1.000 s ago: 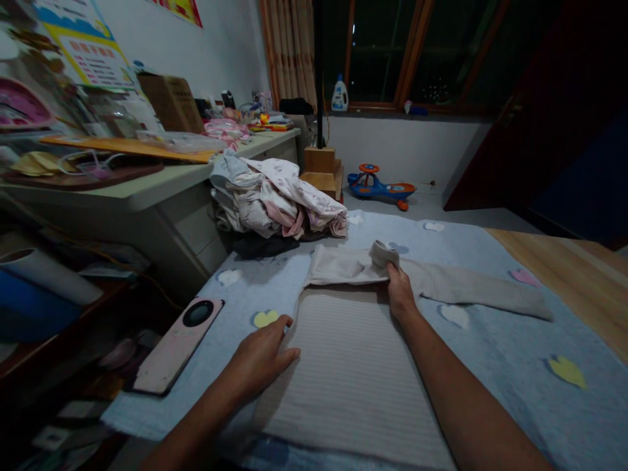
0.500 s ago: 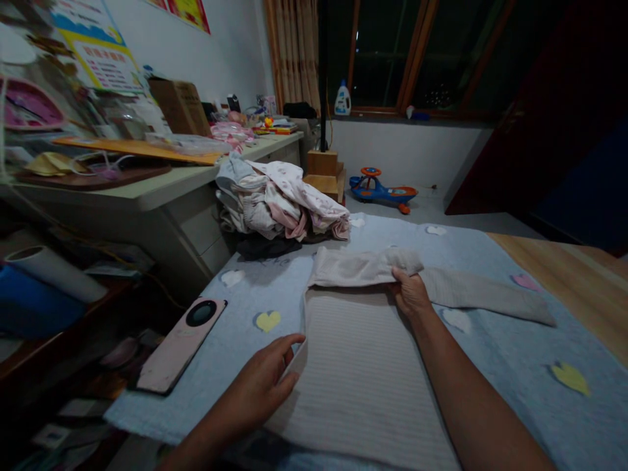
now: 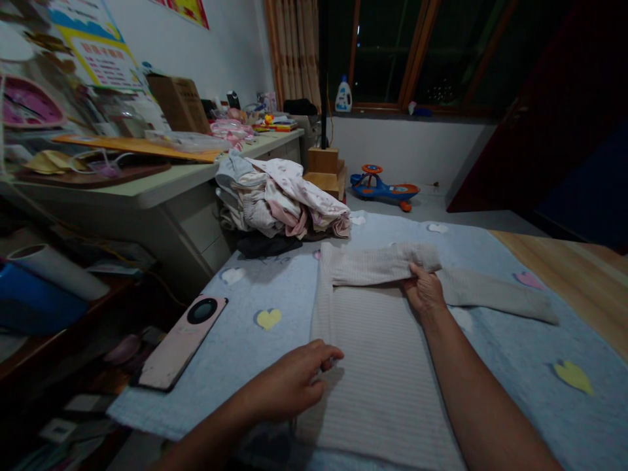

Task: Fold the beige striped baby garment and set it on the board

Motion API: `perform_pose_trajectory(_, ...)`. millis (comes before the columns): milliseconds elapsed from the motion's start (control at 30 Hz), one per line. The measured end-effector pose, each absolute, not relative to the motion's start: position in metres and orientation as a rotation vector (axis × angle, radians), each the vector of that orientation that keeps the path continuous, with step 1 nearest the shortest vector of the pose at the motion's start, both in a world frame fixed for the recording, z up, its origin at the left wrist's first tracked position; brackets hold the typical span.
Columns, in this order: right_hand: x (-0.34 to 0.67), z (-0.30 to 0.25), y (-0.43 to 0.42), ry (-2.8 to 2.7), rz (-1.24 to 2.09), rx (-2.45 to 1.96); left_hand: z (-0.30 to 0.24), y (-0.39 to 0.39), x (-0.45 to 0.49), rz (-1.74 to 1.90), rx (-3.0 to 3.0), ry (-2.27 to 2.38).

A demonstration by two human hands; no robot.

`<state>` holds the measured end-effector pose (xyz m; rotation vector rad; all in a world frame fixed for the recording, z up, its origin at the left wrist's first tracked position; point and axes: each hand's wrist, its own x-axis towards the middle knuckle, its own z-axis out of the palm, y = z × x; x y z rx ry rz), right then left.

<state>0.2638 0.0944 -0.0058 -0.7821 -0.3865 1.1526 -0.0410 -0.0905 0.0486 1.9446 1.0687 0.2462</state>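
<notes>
Two hands on a soft, light ribbed top (image 3: pixel 385 373), center frame: right hand (image 3: pixel 424 291) has fingers closed on its limp sleeve (image 3: pixel 377 265), easiest pinched near the cuff; left hand (image 3: pixel 289 383) loosely curled, empty.

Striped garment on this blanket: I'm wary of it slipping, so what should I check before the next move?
1. Right hand holding the folded-over sleeve: ok.
2. Striped garment body lying flat, no large wrinkles: ok.
3. Outstretched sleeve lying flat on the blue blanket: ok.
4. Left hand touching the garment: cannot tell.
5. Pink phone apart from the garment: ok.
</notes>
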Motion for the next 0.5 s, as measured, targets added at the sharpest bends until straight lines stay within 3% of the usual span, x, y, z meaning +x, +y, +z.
perform_pose_trajectory(233, 0.281, -0.003, 0.098, -0.282, 1.184, -0.721, 0.055, -0.081, -0.041, 0.246, 1.943, 1.022)
perform_pose_trajectory(500, 0.283, -0.005, 0.097, -0.307, 1.239, -0.696, 0.032, -0.003, -0.026, 0.695, 2.349, 1.351)
